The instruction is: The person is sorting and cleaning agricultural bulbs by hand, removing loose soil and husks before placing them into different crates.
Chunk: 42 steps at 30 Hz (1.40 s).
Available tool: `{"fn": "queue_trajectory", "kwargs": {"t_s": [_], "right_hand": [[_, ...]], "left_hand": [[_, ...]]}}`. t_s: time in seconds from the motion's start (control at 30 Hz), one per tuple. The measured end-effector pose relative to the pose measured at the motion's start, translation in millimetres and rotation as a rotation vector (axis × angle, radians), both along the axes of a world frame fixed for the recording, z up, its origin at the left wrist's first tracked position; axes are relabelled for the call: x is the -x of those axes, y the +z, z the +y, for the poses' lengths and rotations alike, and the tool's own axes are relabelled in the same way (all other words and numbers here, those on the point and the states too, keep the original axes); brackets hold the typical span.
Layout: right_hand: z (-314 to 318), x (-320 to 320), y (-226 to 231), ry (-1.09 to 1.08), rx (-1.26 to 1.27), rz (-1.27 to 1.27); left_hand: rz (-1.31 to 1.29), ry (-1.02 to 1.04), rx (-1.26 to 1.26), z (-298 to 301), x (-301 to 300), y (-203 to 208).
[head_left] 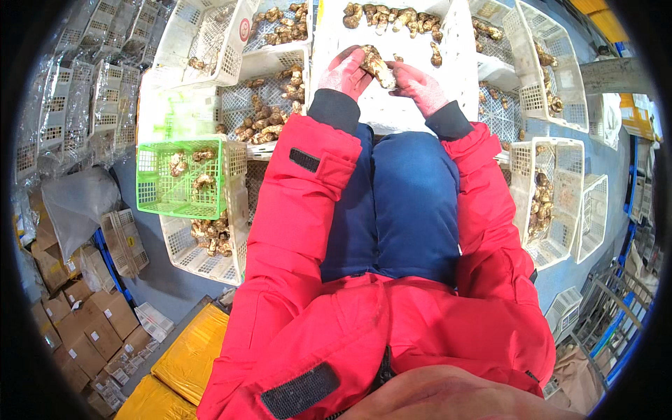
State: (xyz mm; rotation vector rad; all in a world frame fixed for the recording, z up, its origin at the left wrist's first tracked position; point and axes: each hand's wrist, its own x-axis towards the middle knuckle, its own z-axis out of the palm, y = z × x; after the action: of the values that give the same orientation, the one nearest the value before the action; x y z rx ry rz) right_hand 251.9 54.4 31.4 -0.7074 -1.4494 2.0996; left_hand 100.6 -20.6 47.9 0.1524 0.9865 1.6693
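Observation:
Both my hands wear pink gloves and come out of red jacket sleeves. My left hand point(344, 72) and my right hand point(418, 85) together hold one knobbly tan root point(376, 66) over a white tray point(455, 49). A row of similar tan roots point(392, 17) lies along the tray's far edge. My blue trousers fill the middle of the view below the hands.
White plastic baskets with roots stand at the left point(262, 105), lower left point(203, 252) and right point(542, 203). A green basket point(183, 183) holds a few roots. Stacked empty crates point(105, 91), cardboard boxes point(84, 336) and yellow packs point(189, 353) lie at the left.

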Motion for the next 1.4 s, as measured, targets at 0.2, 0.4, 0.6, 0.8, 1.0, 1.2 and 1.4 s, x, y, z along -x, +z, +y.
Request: {"fn": "queue_trajectory", "kwargs": {"t_s": [0.2, 0.4, 0.6, 0.8, 1.0, 1.2, 1.4], "right_hand": [[0, -6, 10, -0.084, 0.062, -0.191], [10, -13, 5, -0.223, 0.027, -0.098], [6, -2, -8, 0.088, 0.231, -0.056], [4, -8, 4, -0.092, 0.055, -0.106], [11, -12, 5, -0.434, 0.084, 0.019], [16, 1, -6, -0.125, -0.202, -0.158], [8, 12, 10, 0.183, -0.216, -0.072]], "left_hand": [[-0.045, 0.046, 0.011, 1, 1, -2], [-0.022, 0.064, 0.007, 1, 3, -5], [-0.027, 0.006, -0.027, 3, 0, -4], [0.037, 0.011, -0.016, 0, 1, -1], [0.107, 0.057, 0.029, 3, 8, -14], [0.109, 0.035, 0.017, 4, 0, -2], [0.125, -0.08, 0.006, -2, -1, 7]]}}
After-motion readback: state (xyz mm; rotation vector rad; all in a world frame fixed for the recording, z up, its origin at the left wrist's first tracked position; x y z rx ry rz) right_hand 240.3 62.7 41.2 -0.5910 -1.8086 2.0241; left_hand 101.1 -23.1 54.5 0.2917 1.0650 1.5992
